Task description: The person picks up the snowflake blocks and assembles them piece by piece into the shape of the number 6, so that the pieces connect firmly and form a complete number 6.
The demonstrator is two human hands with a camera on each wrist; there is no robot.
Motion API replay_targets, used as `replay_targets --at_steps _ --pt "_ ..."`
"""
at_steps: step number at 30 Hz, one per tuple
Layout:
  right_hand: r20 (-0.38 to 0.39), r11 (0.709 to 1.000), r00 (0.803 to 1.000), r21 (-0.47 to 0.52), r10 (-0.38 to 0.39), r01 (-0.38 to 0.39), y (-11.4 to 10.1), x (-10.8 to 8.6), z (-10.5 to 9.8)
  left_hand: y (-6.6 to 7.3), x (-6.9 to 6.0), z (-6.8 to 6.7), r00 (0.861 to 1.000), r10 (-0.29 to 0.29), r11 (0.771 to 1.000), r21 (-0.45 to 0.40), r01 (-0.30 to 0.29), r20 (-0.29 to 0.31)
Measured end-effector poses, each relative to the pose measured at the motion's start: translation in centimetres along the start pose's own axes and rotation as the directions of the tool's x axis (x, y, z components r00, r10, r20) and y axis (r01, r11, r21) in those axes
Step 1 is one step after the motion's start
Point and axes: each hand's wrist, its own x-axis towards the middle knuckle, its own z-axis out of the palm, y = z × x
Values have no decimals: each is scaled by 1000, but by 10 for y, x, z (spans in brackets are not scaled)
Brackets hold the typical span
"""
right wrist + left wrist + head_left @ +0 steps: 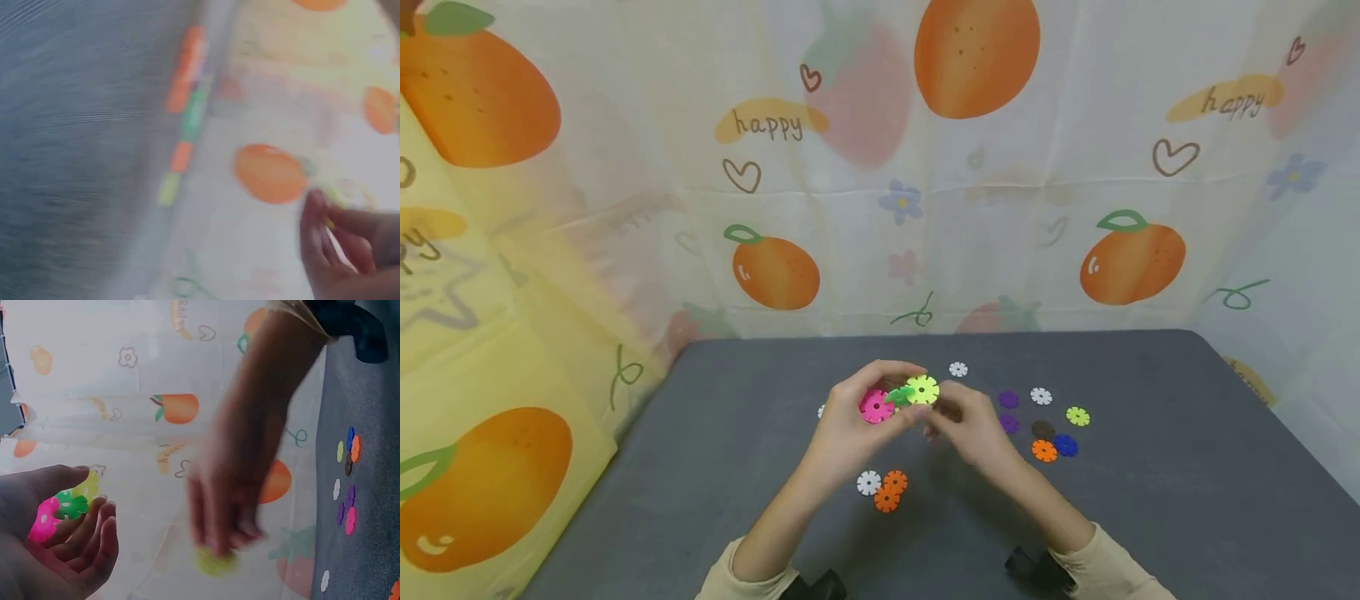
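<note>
Above the desk, a row is held in the curled left hand, its long axis pointed at the right hand: pink disc by the palm, green disc between, yellow-green disc at the fingertips. Just rightward, a blurred yellow disc is seemingly pinched by the right hand.
</note>
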Motion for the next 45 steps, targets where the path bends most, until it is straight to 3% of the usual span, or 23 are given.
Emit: replay_targets --at_steps 2,4,8,13,19,27,37,42,45 --pt "-127 993 990 85 -65 76 -16 -5 -9 1 0 0 1000 2 1000 -14 -2 -12" --pt "-229 980 966 131 -118 151 -31 -9 -18 2 -1 -1 1000 10 1000 -21 -11 -27" --pt "-317 963 931 137 -179 232 -56 -19 -29 5 -2 -1 998 26 999 -21 -27 -53" --pt "-309 949 929 168 -206 267 -67 -27 -32 7 -5 -1 996 37 999 -26 -40 -80" --pt "-287 909 918 234 -274 345 -64 -28 -26 8 -6 0 996 25 999 -29 -28 -86" --pt "-251 911 937 275 -242 309 -64 -29 -22 6 -5 0 996 35 999 -12 -36 -82" --pt "-305 867 894 280 -327 413 -61 -30 -12 3 -5 -1 991 118 992 51 -115 -68" --pt "-340 860 880 277 -330 429 -59 -30 -8 1 -4 0 992 115 993 38 -113 -48" --pt "-329 863 883 271 -333 427 -57 -29 -6 -1 -3 0 994 92 995 31 -90 -56"
